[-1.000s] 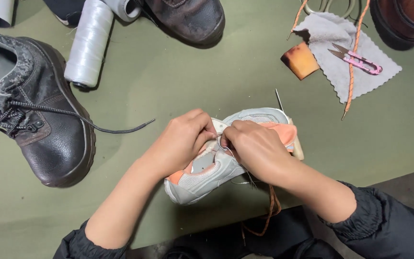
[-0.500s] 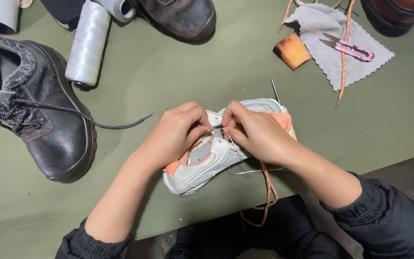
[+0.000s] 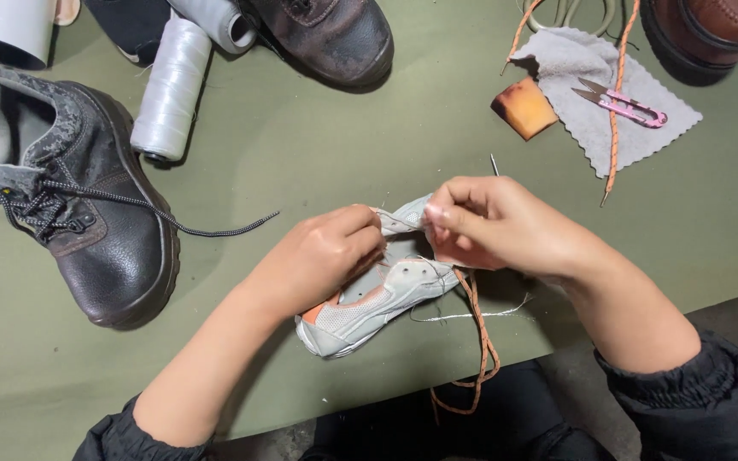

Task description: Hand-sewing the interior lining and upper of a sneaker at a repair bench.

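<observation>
Head view: a person is working at an olive-green tabletop [image 3: 301, 162], both hands meeting over a small shoe.
Small shoe [image 3: 377, 299]: grey and white with orange trim, lying on its side at the near middle, toe pointing near-left, so its upper is turned up toward the hands.
Left hand [image 3: 322, 256]: fingers are clenching the shoe's upper, apparently steadying it.
Right hand [image 3: 493, 226]: fingers are pinching the shoe's far edge; a thin needle [image 3: 494, 164] is showing just beyond them.
Orange lace [image 3: 480, 341]: trailing from the shoe over the near edge.
White thread [image 3: 471, 314]: lying loose beside the shoe.
Black boot [image 3: 87, 213]: standing at left, its speckled lace trailing right.
Thread spool [image 3: 172, 90]: white cylinder, far left; whether it carries a label cannot be told.
Grey cloth [image 3: 608, 107]: far right, carrying pink snips [image 3: 625, 104]; an amber block [image 3: 523, 108] is touching its left edge.
</observation>
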